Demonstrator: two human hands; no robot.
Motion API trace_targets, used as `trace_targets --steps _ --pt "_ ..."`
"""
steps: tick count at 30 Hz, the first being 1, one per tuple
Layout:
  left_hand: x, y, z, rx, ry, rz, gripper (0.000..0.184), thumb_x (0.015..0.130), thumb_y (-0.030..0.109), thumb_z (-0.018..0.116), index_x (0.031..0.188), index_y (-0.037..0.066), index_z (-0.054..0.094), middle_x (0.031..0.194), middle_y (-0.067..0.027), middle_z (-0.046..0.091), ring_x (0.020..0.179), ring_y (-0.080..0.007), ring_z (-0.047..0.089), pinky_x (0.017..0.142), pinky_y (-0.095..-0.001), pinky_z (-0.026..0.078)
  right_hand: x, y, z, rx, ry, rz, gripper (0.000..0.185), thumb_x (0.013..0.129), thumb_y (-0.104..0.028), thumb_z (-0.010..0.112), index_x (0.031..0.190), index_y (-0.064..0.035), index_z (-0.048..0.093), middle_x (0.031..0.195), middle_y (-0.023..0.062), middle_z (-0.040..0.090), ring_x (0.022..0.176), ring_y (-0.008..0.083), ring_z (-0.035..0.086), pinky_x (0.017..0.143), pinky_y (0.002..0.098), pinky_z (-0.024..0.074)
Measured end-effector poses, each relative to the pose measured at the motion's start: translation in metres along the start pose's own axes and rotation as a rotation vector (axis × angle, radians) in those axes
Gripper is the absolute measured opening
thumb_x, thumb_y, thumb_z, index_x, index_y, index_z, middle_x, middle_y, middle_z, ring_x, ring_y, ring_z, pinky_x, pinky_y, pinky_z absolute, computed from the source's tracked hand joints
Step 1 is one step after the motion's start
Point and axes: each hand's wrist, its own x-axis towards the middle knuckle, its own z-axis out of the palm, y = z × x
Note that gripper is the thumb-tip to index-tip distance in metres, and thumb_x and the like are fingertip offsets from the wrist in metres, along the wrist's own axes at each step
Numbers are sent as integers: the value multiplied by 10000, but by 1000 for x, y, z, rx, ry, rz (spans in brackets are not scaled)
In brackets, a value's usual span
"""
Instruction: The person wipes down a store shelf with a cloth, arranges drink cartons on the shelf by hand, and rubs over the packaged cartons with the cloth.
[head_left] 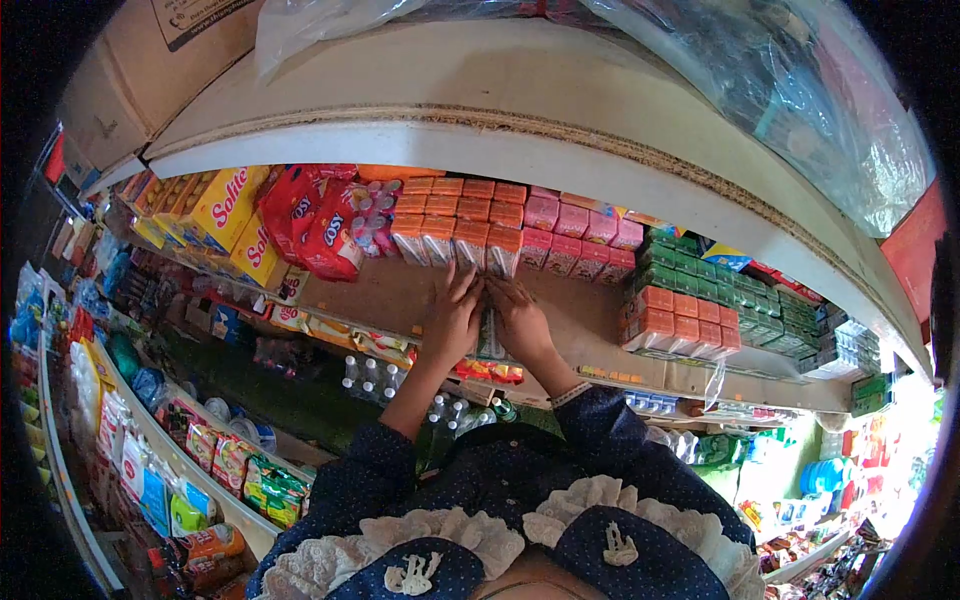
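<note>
Several small orange drink cartons (pixel 455 228) stand stacked in rows on the shelf in front of me. My left hand (pixel 458 312) reaches up to their lower front edge, fingers stretched out and a little apart, the tips at the cartons. Close beside it, my right hand (pixel 518 316) has its fingers bent and pressed together near the same cartons. A narrow greenish-white thing (pixel 490 335) shows in the gap between the hands; what it is, and whether the right fingers grip it, I cannot make out. Pink cartons (pixel 580 240) stand to the right.
Red COSY bags (pixel 312 225) and yellow Solite boxes (pixel 232 215) lie at left. Further right are more orange-topped cartons (pixel 680 320) and green cartons (pixel 690 275). A white-edged upper shelf (pixel 480 140) hangs above the goods. Bottles (pixel 370 375) stand below.
</note>
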Motion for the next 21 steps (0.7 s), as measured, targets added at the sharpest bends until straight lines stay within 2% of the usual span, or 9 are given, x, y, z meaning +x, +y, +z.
trace_targets --steps 2,6,8,11,12,14,15,19,21 --pt "-3 3 -3 79 15 21 393 905 91 608 1290 15 608 1557 -87 377 1474 -392 251 1131 -616 294 -4 -3 0 27 -39 46 511 810 -13 546 1321 -12 566 1383 201 533 1297 405 484 1115 458 400" --pt "-46 26 -26 -18 71 58 355 888 99 634 1228 0 625 1548 -106 388 1463 -377 284 1141 -557 316 -50 -25 -8 15 -4 -58 489 835 -24 572 1324 -26 571 1404 190 524 1345 393 453 1123 475 388" --pt "-70 28 -27 -35 20 114 335 872 125 662 1182 2 636 1544 -129 391 1456 -363 307 1141 -522 330 -66 -33 -15 45 -13 -110 493 842 -41 596 1334 -30 565 1411 183 521 1362 385 440 1128 480 380" --pt "-79 21 -23 -49 -77 131 400 868 169 680 1222 -6 614 1556 -137 371 1458 -364 304 1140 -535 325 -72 -29 -17 -1 -78 -146 652 797 -162 710 1402 -43 497 1436 170 490 1380 369 420 1150 484 349" --pt "-76 23 -26 -50 -81 128 400 868 169 680 1222 -6 614 1556 -137 371 1458 -364 304 1140 -535 325 -67 -29 -16 2 -80 -142 652 797 -162 710 1402 -43 497 1436 170 490 1380 369 420 1150 484 349" --pt "-54 28 -37 -41 -89 92 554 852 233 712 1320 -13 546 1581 -144 324 1470 -360 281 1147 -537 315 -50 -26 -15 -50 -114 -68 770 736 -199 749 1430 -45 455 1453 169 469 1377 360 421 1158 488 335" --pt "-48 22 -31 3 -96 94 750 820 315 754 1420 -19 452 1608 -137 262 1484 -358 246 1159 -532 303 -41 -24 -16 -50 -114 -68 770 736 -199 749 1430 -45 455 1453 169 469 1377 360 421 1158 488 335" --pt "-18 9 -35 7 -170 88 889 772 370 795 1470 -9 397 1623 -129 222 1492 -360 222 1164 -518 305 -14 -17 -21 -257 -180 -68 1122 599 -369 818 1547 -101 280 1546 112 365 1374 319 423 1071 453 390" --pt "-12 1 -33 -82 -215 110 934 736 380 826 1469 -13 403 1632 -122 193 1493 -363 217 1160 -499 324 -11 -18 -22 -247 -191 -43 1112 602 -379 822 1541 -102 295 1544 116 367 1374 318 423 1075 459 386"
